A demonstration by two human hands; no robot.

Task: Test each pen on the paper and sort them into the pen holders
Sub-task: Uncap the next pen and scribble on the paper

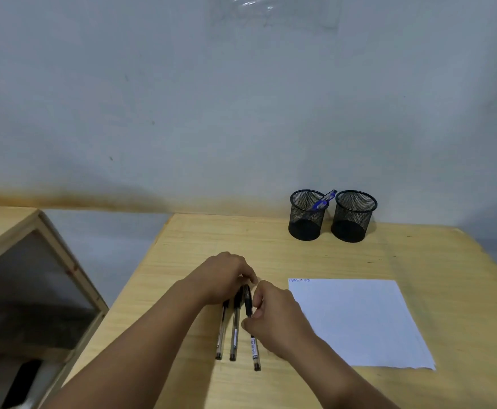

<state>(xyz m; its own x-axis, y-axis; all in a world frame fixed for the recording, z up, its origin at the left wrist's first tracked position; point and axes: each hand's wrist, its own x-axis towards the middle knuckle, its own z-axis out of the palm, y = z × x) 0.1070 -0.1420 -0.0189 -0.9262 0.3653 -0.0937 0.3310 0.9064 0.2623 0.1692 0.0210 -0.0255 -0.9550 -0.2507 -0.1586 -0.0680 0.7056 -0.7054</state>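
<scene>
R hand (273, 315) pinching black pen (253, 335)

Both bare forearms reaching forward and converging, left hand (223, 276) knuckles up with fingers curled downward, right hand (276, 314) just beside it, fingers curled in a pinch, thumb tips nearly meeting

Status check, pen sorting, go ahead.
Right hand pinching the rightmost pen; left hand over the tops of three pens. Left holder has one blue pen, right holder looks empty. Path to paper unobstructed.
</scene>
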